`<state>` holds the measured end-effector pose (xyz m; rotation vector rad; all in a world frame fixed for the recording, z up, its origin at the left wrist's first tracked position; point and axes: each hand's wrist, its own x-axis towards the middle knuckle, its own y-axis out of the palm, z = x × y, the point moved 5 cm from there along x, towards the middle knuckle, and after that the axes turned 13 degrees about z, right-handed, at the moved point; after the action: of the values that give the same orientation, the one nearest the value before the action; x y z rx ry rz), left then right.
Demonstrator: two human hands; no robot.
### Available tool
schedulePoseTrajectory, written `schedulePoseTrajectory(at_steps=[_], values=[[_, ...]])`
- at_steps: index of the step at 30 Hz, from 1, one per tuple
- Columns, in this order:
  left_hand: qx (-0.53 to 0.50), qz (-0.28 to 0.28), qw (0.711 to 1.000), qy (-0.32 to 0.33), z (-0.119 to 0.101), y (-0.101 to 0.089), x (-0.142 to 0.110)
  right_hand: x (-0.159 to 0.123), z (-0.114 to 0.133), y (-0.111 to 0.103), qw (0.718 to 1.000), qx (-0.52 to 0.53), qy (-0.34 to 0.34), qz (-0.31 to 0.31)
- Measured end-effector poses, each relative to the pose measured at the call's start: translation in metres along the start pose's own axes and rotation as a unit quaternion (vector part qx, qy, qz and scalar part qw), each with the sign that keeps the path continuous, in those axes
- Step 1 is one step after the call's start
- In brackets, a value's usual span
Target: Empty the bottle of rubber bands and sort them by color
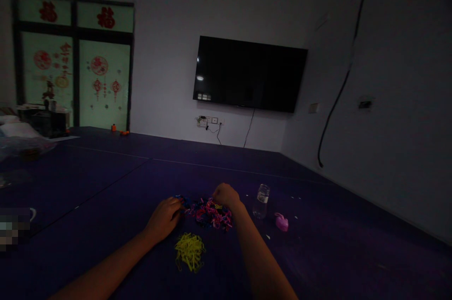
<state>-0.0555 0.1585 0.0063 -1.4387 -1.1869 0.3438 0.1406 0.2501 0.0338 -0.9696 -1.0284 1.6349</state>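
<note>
A heap of mixed pink, blue and dark rubber bands (209, 213) lies on the dark purple table (106, 182). My left hand (165, 217) rests at the heap's left edge with fingers curled into it. My right hand (226, 195) is at the heap's far right edge, fingers closed in a pinch; what they hold is too small and dark to make out. Nearer to me, apart from the heap, sits a separate small pile of yellow rubber bands (189, 250), between my two forearms.
A small clear jar (262, 201) stands right of my right hand, a pink lid-like object (281, 221) beside it. A wall-mounted television (249, 74) hangs ahead. A door with red decorations (74, 64) and clutter are at the far left. The room is dim.
</note>
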Motion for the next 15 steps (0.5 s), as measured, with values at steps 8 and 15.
schedulePoseTrajectory(at_steps=[8,15], values=[[0.013,-0.008,1.000,-0.001,-0.001,0.000,-0.001,-0.009,-0.014,0.003,0.995,-0.073,0.072,0.013],[0.008,-0.015,1.000,0.007,0.001,0.002,0.000,-0.008,-0.015,0.010,0.992,-0.098,0.076,0.021]])
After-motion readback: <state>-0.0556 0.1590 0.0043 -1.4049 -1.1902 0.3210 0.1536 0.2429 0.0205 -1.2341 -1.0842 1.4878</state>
